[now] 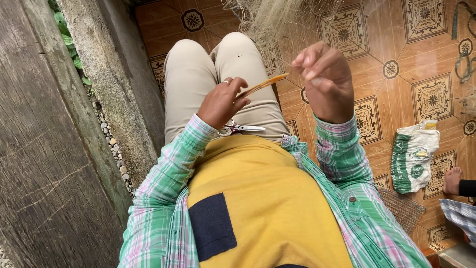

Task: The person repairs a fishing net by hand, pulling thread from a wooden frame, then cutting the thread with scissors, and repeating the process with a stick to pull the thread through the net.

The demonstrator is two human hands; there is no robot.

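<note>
- Left hand (220, 101) has its fingers (237, 92) clamped round the near end of an orange-yellow netting needle (263, 85). A ring shows on 1 finger.
- The needle's long axis runs from that grip up and to the right, with its far tip ending just beside the right hand (325, 82). So the left hand carries it and the right is the 1 it points at.
- Right hand fingers (303, 59) are pinched together, looks like on fine strands of the pale fishing net (277, 20) hanging from the far side. The thread itself is too thin to be sure.
- Small scissors (240, 128) lie on the lap, just near of the left wrist.
- Over on the right, on the patterned tile floor (377, 49), a white sack (414, 154) with green round emblems and a green band lies crumpled.
- Someone else's bare foot (452, 179) sits just right of it.
</note>
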